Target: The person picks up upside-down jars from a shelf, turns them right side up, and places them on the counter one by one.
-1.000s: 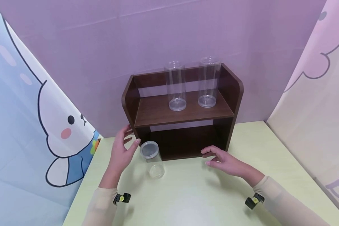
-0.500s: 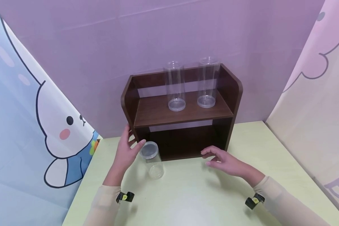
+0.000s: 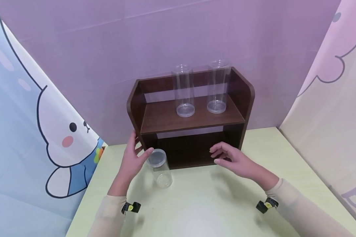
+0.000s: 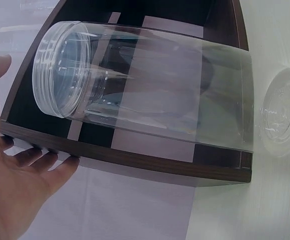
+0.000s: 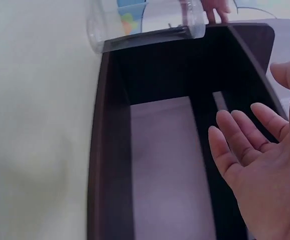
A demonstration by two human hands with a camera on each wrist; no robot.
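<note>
My left hand [image 3: 132,162] is at the left side of a dark brown two-tier shelf [image 3: 192,122]. Its fingertips touch the outside of that side panel, as the left wrist view also shows. The thumb stretches toward a clear cylindrical jar [image 3: 162,171] with a lid, which stands upright on the table just in front of the shelf's left end. My right hand [image 3: 235,161] hovers before the lower compartment at the right, fingers loosely bent and holding nothing. In the right wrist view that hand [image 5: 265,160] shows its palm beside the shelf.
Two tall clear cylinders, a left one [image 3: 185,110] and a right one [image 3: 217,106], stand on the shelf's upper tier. Beneath everything is a pale yellow-green table [image 3: 190,204]. A purple cloth [image 3: 106,65] hangs behind, with a printed rabbit curtain [image 3: 62,141] at left.
My left hand has moved right, up against the shelf's side, its thumb now near the jar's lid. My right hand has risen slightly. The jar and cylinders stay put.
</note>
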